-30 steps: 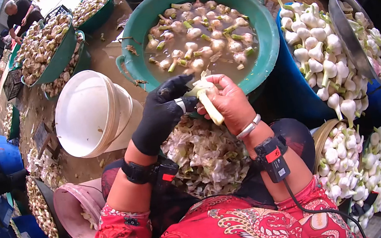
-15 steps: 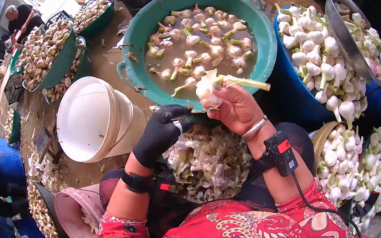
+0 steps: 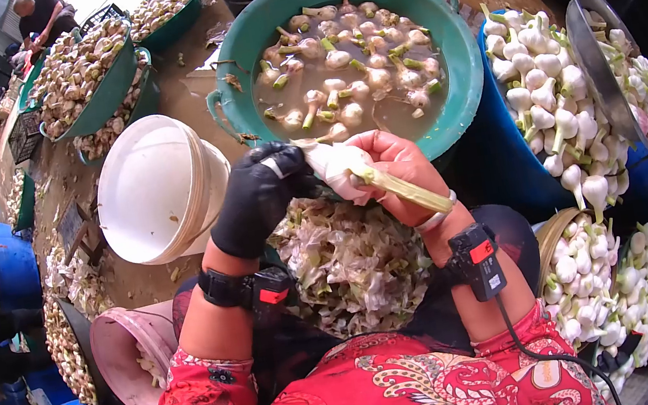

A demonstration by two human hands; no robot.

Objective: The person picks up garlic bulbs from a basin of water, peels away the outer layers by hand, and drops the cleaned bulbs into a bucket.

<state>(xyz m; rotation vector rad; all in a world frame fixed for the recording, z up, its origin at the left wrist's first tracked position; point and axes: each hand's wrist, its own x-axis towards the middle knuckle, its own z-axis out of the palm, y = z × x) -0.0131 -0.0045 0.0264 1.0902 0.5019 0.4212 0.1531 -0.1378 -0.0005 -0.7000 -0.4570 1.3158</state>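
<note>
Below the green basin (image 3: 465,72), your left grip (image 3: 269,185) pinches papery skin on the garlic bulb (image 3: 336,169) your right grip (image 3: 402,172) holds.

The left hand (image 3: 263,199), in a black glove, and the bare right hand (image 3: 404,178) hold one white garlic bulb (image 3: 338,168). Its long stem points down to the right. Lots of peeled skins (image 3: 354,265) sit in a heap below the hands. Past them, a big green tub (image 3: 223,46) has garlic in cloudy water (image 3: 387,122). A white bucket (image 3: 145,191) lies tipped on the left.
</note>
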